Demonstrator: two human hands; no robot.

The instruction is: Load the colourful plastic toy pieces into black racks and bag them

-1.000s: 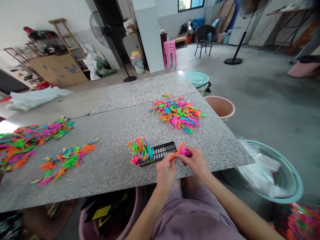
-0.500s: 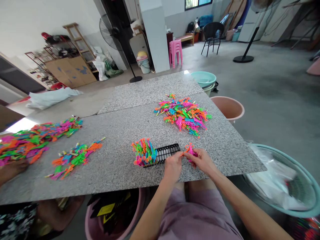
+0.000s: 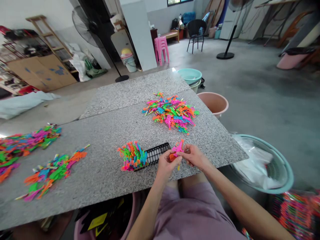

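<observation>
My left hand (image 3: 165, 165) is closed on a small orange plastic piece (image 3: 172, 157), its fingers meeting those of my right hand. A pink plastic piece (image 3: 178, 146) stands up between the fingertips, pinched by my right hand (image 3: 196, 156). A yellow tip hangs below the hands; which piece it belongs to is hard to tell. Just left of my hands lies a black openwork rack (image 3: 158, 154). Its far left end is packed with upright plastic pieces (image 3: 132, 156) in orange, green, blue and pink, while its slots nearest my left hand hold nothing.
A heap of bright plastic pieces (image 3: 172, 111) lies beyond the rack on the speckled stone table (image 3: 107, 133). A smaller pile (image 3: 53, 170) and a larger one (image 3: 27, 143) lie left. Tubs (image 3: 215, 101) and a basket (image 3: 287, 173) stand by the right edge.
The view has swung right, so the table has shifted left in it. My hands have brought the orange and pink pieces together. The other person's hand at the left is out of view.
</observation>
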